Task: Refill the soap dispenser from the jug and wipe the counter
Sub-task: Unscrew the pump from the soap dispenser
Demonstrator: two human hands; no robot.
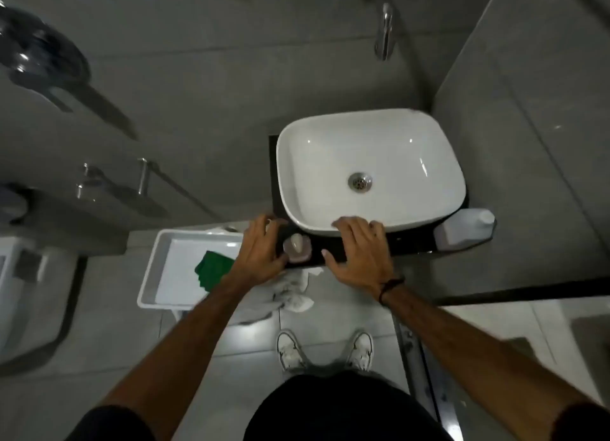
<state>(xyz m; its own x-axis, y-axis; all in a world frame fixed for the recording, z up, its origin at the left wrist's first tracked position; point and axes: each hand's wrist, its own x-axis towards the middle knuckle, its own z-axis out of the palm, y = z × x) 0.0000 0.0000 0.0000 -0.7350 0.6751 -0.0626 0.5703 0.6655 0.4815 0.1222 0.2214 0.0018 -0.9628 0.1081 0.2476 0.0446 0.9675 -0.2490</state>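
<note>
Seen from above, a person stands at a small bathroom vanity, white shoes (325,350) on pale floor tiles. Both bare forearms reach forward and down.

The left hand (259,254) hovers with fingers spread and loosely curved, closing on nothing, just to the left of the soap dispenser (297,247); whether the thumb touches it is unclear. The right hand (358,249) rests palm down and open on the dark counter (409,241), fingers at the front rim of the white basin (369,170), a dark band on the wrist.

The dispenser is a small clear bottle with a pale pump top, standing upright at the counter's front left corner. It probably feels light, hard and smooth, possibly slick with soap; gripping the body low with one hand while the other turns the pump collar looks safest.

The jug (465,227), translucent white plastic, sits at the counter's right end, well apart from the dispenser. It likely weighs more and flexes when squeezed.

To the left, off the counter, a white tray (158,275) holds a green cloth (213,269); a crumpled white rag (290,295) lies below the counter edge. A chrome tap (384,34) projects from the grey tiled wall beyond.
</note>
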